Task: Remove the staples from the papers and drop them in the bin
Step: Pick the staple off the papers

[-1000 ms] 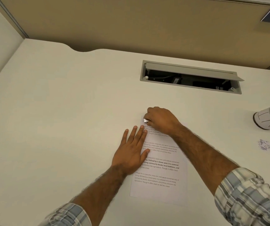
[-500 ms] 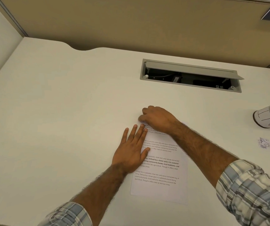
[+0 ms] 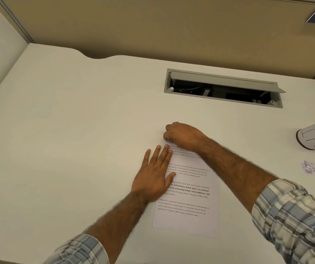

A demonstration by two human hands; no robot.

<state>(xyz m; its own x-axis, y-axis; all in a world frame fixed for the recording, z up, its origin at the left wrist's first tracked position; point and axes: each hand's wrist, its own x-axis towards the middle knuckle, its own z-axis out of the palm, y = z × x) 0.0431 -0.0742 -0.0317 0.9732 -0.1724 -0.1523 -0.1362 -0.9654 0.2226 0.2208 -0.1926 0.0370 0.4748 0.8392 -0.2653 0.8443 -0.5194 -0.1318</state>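
Papers (image 3: 194, 199) at lower centre of a desk (image 3: 76, 130), left hand (image 3: 153, 180) flat on their left edge, fingers (image 3: 159, 155) straight and together, right hand (image 3: 183, 137) at the top corner, fingers curled, grip hidden, bin (image 3: 312, 137) tipped at right edge

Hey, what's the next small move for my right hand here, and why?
Probably carry the right hand rightward to the white cylindrical bin and let go there. Its curled fingers seem to pinch a small shiny bit just past the top corner of the printed paper sheet, while the flat left hand pins that sheet.
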